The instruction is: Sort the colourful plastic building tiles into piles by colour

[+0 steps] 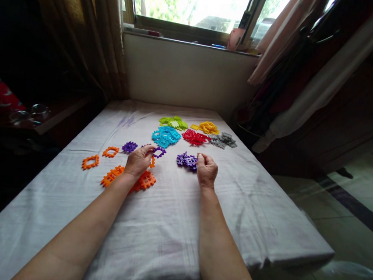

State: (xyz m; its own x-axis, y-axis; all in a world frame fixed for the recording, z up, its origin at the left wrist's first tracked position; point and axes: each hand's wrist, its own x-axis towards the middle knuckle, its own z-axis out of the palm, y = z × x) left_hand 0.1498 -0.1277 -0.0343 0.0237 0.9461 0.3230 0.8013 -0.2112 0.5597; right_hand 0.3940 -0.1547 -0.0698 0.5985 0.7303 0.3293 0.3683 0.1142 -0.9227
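Note:
My left hand (137, 162) is closed in a pinch on a purple open-centred building tile (163, 151) with notched edges. Below and around that hand lie orange building tiles (147, 180), partly hidden by the wrist. My right hand (207, 172) has thumb and fingers pinched at the edge of a purple lattice building tile (191, 161). That tile overlaps a small heap of purple tiles (181, 159) just left of the hand. Another purple cluster (129, 147) rests left of my left hand, near two loose orange frames, one of them the farther-back frame (106, 154).
Farther back lie heaps of green tiles (171, 122), blue tiles (166, 136), red tiles (194, 137), yellow tiles (209, 127) and grey tiles (224, 140). A pale cloth (170, 239) covers the table, which meets a wall under a window. Curtains hang at both sides.

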